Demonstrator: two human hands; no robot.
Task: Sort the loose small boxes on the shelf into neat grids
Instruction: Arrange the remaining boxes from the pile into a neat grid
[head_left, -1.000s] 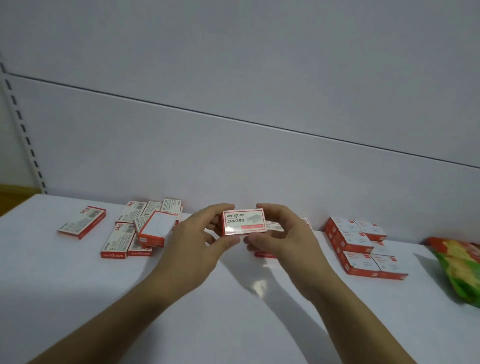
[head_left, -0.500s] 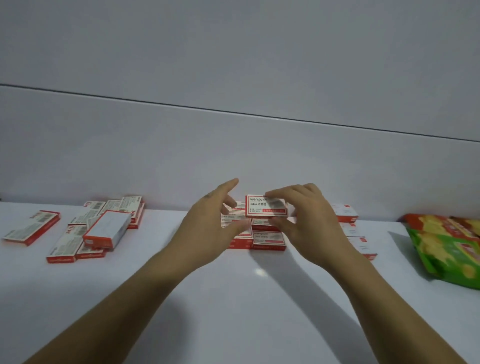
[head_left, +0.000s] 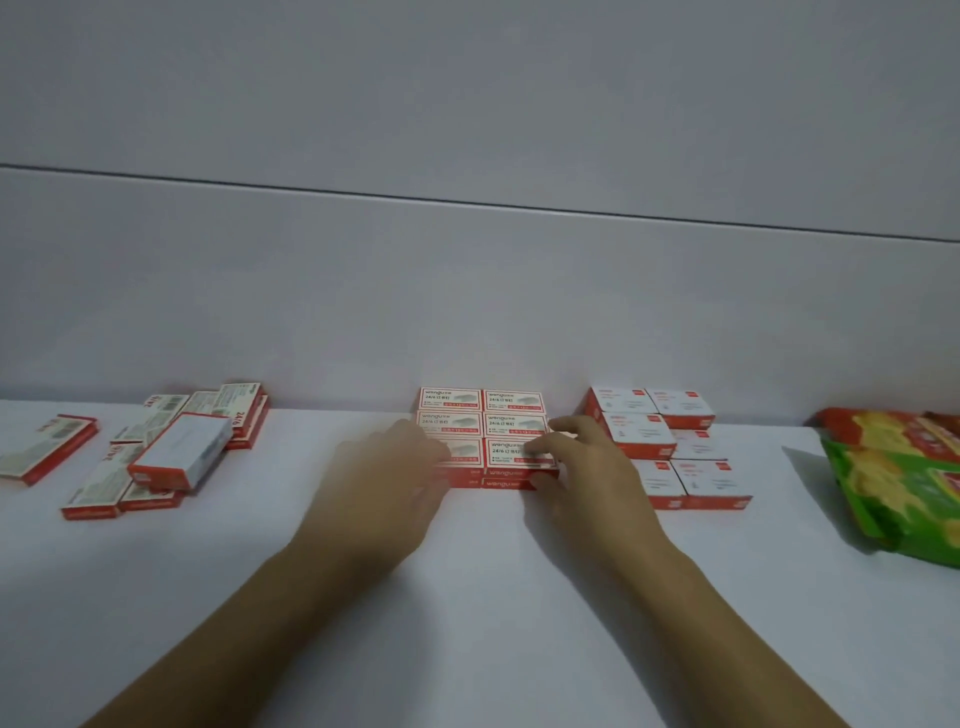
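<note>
Small boxes (head_left: 511, 423): red-and-white cartons of 1 kind; a centre grid (head_left: 451, 402) of 2 columns by 3 rows is set against the back panel (head_left: 467, 312), with 2 layers showing at its front edge.
Loose pile (head_left: 176, 447): more boxes are heaped crookedly at the left of the shelf (head_left: 467, 597); a single box (head_left: 47, 452) lies apart beyond them.
Left hand (head_left: 395, 483): blurred over the grid's front-left corner; how far its fingers are spread, and whether anything is held, cannot be told.
Right hand (head_left: 592, 478): set at the grid's right side, with bent fingers (head_left: 563, 428) touching the front-right box (head_left: 514, 452); whether that box is pinched or only nudged cannot be told.
Handling: the boxes are judged light, stiff and flat-sided, and smooth enough to be slid along the shelf; corners could be dented by a hard squeeze.
Hold: a pinch across 2 opposite sides is advised, so that a box can be lowered flush with its printed top up.
Edges: the upper layer could be knocked askew by a sideways push; squaring is better done with flat fingers against the sides.
Open room: bare shelf is seen between the loose pile and the centre grid, and in front of everything; only a narrow gap parts the centre grid from the right-hand grid (head_left: 670, 447); a snack bag (head_left: 898, 483) closes the far right.
</note>
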